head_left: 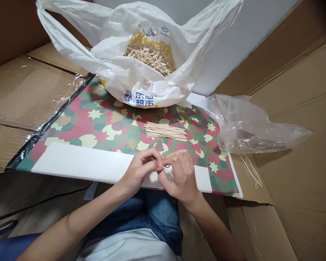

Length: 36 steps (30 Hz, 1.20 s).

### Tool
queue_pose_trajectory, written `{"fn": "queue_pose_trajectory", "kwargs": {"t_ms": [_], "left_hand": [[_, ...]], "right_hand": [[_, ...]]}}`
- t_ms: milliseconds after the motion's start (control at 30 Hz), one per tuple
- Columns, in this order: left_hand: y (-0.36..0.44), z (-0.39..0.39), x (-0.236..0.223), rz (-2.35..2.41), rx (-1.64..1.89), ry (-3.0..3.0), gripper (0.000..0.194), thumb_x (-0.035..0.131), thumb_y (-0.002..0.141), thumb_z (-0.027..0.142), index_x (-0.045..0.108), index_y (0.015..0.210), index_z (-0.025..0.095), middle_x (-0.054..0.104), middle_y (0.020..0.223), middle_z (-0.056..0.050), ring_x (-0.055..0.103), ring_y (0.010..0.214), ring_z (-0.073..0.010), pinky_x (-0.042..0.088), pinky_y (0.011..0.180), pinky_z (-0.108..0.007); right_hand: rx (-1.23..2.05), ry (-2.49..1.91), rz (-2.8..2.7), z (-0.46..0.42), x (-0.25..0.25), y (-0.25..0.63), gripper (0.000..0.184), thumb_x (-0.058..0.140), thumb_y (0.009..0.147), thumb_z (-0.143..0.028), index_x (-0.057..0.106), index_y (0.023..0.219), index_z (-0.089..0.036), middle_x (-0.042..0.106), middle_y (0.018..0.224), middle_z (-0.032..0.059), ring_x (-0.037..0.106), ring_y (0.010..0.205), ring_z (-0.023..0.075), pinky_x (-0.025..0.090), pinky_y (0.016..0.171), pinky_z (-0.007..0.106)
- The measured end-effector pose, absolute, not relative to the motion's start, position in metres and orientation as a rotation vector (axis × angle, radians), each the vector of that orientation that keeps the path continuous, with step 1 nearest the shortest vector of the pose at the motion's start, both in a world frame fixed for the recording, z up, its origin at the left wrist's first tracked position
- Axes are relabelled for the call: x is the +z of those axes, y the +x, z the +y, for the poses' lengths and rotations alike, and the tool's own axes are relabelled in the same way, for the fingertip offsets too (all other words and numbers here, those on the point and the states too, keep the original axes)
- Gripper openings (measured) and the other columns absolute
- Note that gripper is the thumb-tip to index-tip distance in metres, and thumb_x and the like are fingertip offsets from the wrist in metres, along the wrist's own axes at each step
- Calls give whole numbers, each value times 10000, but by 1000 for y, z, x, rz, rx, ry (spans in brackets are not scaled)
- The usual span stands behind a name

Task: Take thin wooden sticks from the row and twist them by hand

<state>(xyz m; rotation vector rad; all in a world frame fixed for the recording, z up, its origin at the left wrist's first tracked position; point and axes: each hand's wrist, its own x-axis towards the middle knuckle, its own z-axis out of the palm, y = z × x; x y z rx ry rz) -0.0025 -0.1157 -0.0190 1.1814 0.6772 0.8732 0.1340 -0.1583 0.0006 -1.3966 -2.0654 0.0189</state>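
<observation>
Several flattened cardboard sheets on both sides, framing a floral camouflage-print sheet with a white paper strip along its near edge. Beyond it, a white plastic carrier bag folded open around a heap of short wooden sticks, and to the right, a crumpled clear plastic bag. Nearer, a neat bundle of thin wooden sticks lying just above both hands. Left hand and right hand curled almost shut, close together over the white strip, fingertips meeting on one thin wooden stick, mostly hidden by the fingers. Probably light, stiff and brittle, likely to snap under bending; best pinched near the ends, between fingertip and thumb, with no force across the middle.
</observation>
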Motion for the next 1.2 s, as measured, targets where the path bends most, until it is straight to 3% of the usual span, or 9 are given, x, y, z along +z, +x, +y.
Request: {"fn": "queue_pose_trajectory", "kwargs": {"t_ms": [400, 567, 733, 900, 1067, 1200], "left_hand": [[5, -120, -10, 676, 955, 1029, 57, 500, 640, 152, 480, 587, 158, 444, 607, 9, 399, 604, -117, 325, 558, -243], [-2, -118, -11, 679, 937, 1105, 72, 511, 669, 173, 486, 602, 163, 447, 628, 7, 427, 649, -131, 337, 598, -254], [-4, -118, -12, 629, 903, 1129, 79, 502, 683, 148, 515, 606, 158, 453, 624, 13, 415, 625, -117, 309, 584, -241], [1, -121, -13, 618, 1003, 1026, 75, 528, 654, 131, 514, 583, 151, 447, 612, 17, 409, 646, -113, 297, 586, -227], [-3, -118, -15, 588, 938, 1177, 66, 571, 715, 151, 543, 655, 157, 462, 643, 27, 423, 648, -104, 297, 607, -230], [-7, -113, -15, 549, 869, 1265, 72, 578, 747, 171, 538, 688, 162, 472, 676, 26, 440, 682, -111, 305, 644, -239]], "right_hand": [[45, -1245, -1739, -164, -12, 126, 140, 533, 751, -121, 473, 822, -226, 533, 789, 36, 530, 778, 191, 431, 696, 357], [536, -1226, -1860, -158, -2, 146, 71, 495, 823, -234, 492, 892, -218, 554, 829, 25, 525, 810, 174, 421, 721, 325], [899, -1186, -1894, -154, 7, 160, 94, 511, 816, -204, 492, 724, -199, 519, 673, -19, 477, 683, 130, 373, 645, 267], [886, -1134, -1794, -155, 3, 161, 141, 510, 813, -203, 470, 677, -198, 507, 622, -21, 452, 643, 132, 364, 628, 273], [679, -1286, -2020, -156, 14, 164, 130, 423, 891, -292, 499, 918, -190, 554, 837, 31, 506, 784, 162, 395, 702, 296], [466, -1298, -2327, -156, 25, 161, 222, 337, 927, -288, 501, 834, -170, 552, 769, 37, 462, 749, 175, 361, 681, 311]]}}
